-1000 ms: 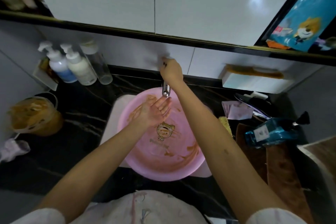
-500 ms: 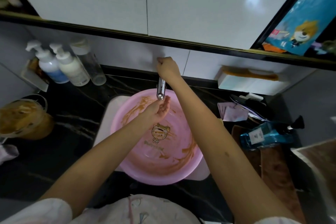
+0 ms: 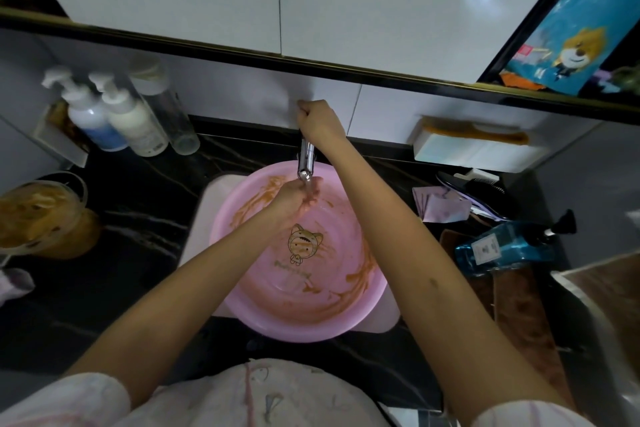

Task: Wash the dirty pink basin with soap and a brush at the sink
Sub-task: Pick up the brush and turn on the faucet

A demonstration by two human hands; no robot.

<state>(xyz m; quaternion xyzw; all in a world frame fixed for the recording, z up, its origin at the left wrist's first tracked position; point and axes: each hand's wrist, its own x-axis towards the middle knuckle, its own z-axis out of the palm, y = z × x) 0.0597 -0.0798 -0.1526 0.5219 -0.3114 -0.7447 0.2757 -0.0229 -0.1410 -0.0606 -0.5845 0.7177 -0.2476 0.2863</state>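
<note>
Pink basin (image 3: 311, 288) sits in the pale sink (image 3: 202, 218), centre of view, filling most of it. The inside is smeared with orange-brown residue, heaviest on the near-right wall and far-left wall. A cartoon animal print is on the bottom.

Right hand (image 3: 320, 120) reaches over the far rim to the top of the chrome faucet (image 3: 306, 158), fingers curled round its top; the handle itself is hidden under the hand. The spout points down over the far part of the basin, and water runs out.

Left hand (image 3: 292, 201) is inside the basin right under the spout, with the stream landing on its fingers (image 3: 311, 196). Fingers are loosely bent and cupped, holding nothing. Some orange residue is on them.

Orange brush (image 3: 474, 134) lies flat on top of a white wall box (image 3: 478, 154), far right of the faucet, well apart from both hands, somewhat blurred.

Black veined counter (image 3: 138, 218) surrounds the sink. Far left against the wall are a pump bottle with blue contents (image 3: 90, 114), a cream pump bottle (image 3: 133, 121) touching it, and a clear bottle (image 3: 173, 118) just beside. Left edge has a clear container (image 3: 45, 218) coated with orange mess. On the right side are pink paper pieces (image 3: 440, 206), a black hairbrush (image 3: 485, 189) and a blue bottle (image 3: 502, 248) lying on its side with a black pump.

Pale sleeves and a shirt front show at the bottom edge.
</note>
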